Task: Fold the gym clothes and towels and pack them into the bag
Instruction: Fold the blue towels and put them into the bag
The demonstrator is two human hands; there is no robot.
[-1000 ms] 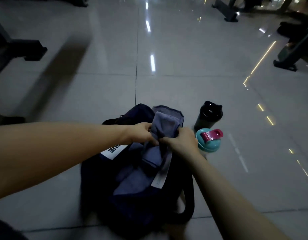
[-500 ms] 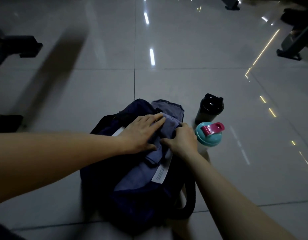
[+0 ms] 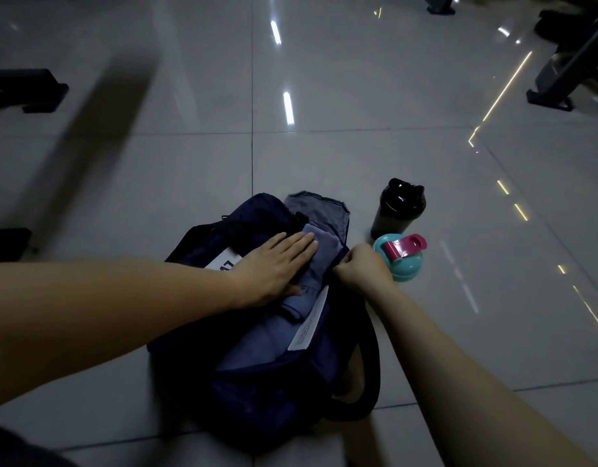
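Cloth (image 3: 257,345), bluish, folded, fills navy bag (image 3: 257,399) under flat left fingers (image 3: 290,244); right fingers (image 3: 344,267) pinch its rim.

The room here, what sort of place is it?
Probably a gym: dark machine bases stand on the tiled floor, and a black shaker bottle and a teal shaker bottle stand by the navy bag.

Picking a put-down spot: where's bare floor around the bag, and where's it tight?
Free: floor beyond the bag, left of it, and right of the black bottle and teal bottle. Tight: between bag and bottles, where the right hand grips the bag's rim.
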